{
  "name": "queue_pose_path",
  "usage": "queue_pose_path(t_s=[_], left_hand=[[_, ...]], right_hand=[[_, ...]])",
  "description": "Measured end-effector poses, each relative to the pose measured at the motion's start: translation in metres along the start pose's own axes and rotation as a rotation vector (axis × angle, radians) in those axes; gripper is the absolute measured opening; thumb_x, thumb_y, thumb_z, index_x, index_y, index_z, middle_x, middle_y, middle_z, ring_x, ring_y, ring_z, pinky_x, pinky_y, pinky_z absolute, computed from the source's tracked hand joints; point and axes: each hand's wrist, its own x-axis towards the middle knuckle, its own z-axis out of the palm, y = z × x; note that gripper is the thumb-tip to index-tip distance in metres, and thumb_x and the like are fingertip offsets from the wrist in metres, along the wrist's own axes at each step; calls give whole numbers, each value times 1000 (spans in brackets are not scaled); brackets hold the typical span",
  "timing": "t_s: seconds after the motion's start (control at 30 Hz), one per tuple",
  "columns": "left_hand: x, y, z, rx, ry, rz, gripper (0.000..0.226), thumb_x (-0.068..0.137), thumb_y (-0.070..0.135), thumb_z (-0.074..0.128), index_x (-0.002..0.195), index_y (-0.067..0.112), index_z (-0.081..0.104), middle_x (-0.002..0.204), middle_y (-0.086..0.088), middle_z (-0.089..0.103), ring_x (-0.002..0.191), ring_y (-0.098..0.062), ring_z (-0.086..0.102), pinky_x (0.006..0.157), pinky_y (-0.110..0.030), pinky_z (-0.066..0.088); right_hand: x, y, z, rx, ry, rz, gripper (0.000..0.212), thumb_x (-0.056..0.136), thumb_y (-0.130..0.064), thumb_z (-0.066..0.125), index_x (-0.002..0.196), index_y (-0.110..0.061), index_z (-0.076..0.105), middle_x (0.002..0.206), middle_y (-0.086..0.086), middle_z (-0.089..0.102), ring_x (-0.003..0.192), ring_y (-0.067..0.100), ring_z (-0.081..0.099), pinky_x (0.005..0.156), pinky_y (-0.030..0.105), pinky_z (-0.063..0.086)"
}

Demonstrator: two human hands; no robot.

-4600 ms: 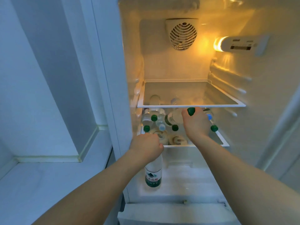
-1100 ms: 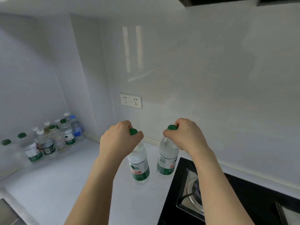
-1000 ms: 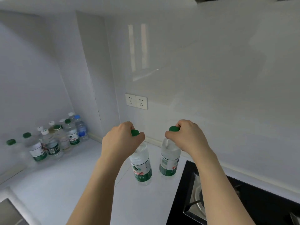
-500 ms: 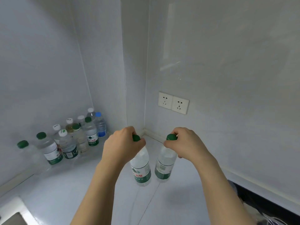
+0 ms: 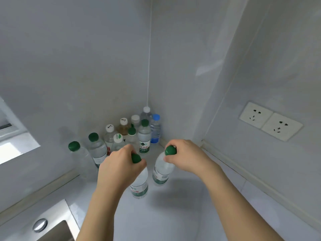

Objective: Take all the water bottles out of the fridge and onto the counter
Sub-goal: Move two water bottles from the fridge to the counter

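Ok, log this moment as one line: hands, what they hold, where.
left hand: grips green-capped bottle by neck | right hand: grips second bottle by neck | both over counter | bottle cluster in corner

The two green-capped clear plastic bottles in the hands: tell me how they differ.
The left hand wraps over its bottle hanging near vertical; the right hand pinches its bottle below the cap, base tilted leftward. The left one is nearer the camera. Both have green-and-white labels.

We cannot see the near bottle's neck behind our left hand; the sink is cut off at the bottom edge; labels on the cluster of bottles are unreadable.
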Motion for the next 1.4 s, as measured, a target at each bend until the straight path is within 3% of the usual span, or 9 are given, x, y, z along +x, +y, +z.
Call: queue_pose_path(t_s=[0.3,0.5,0.7,0.87,1.07,1.2,1.3,1.4], left_hand=[[21,-89,-15,-41,27,-203,24,74,39,64,73,23,46,65,6,56,63,-16,54,51,-27,37],[24,-129,-20,-70,8,-245,22,74,37,66,74,26,48,65,7,59,65,-16,56,55,-30,45],[31,-149,-16,-145,20,-279,17,78,31,65,80,25,49,71,7,59,69,-15,55,56,-31,39],[37,-160,-5,-171,31,-266,16,83,26,63,87,21,49,80,5,55,75,-19,52,60,-33,37],[42,-161,0,-75,-91,-271,20,88,28,59,105,22,49,93,-2,50,88,-28,50,73,-35,43],[41,-153,-10,-10,-111,-300,34,89,29,58,122,22,49,112,-6,45,101,-32,46,83,-36,42],[43,-130,-20,-25,-12,-224,39,92,26,56,129,20,49,128,-7,43,112,-32,40,86,-35,38],[50,-90,-20,-39,42,-7,36,91,22,55,127,17,51,126,-7,46,110,-32,43,84,-36,40]], right_hand=[[65,-72,61,-69,-219,-266,25,83,-29,67,107,-24,64,97,-4,63,87,17,59,73,32,51],[89,-109,94,-107,-243,-377,27,86,-26,66,112,-24,62,103,1,61,92,19,55,71,28,42],[109,-126,125,-163,-187,-404,31,88,-28,64,118,-23,57,109,6,62,98,26,57,74,31,44],[116,-129,142,-128,-167,-378,32,90,-27,61,120,-21,54,111,6,60,99,27,57,84,41,51],[115,-126,152,-44,-150,-371,49,90,-26,61,136,-24,44,119,3,58,105,23,55,85,32,46],[100,-115,145,15,-115,-330,54,90,-30,61,140,-27,40,121,1,55,106,22,55,88,35,48],[84,-96,132,30,-80,-296,58,91,-31,60,144,-25,37,135,0,50,116,19,53,95,33,45],[67,-70,112,27,-16,-252,58,91,-29,60,144,-25,38,142,-2,46,128,17,46,103,33,41]])
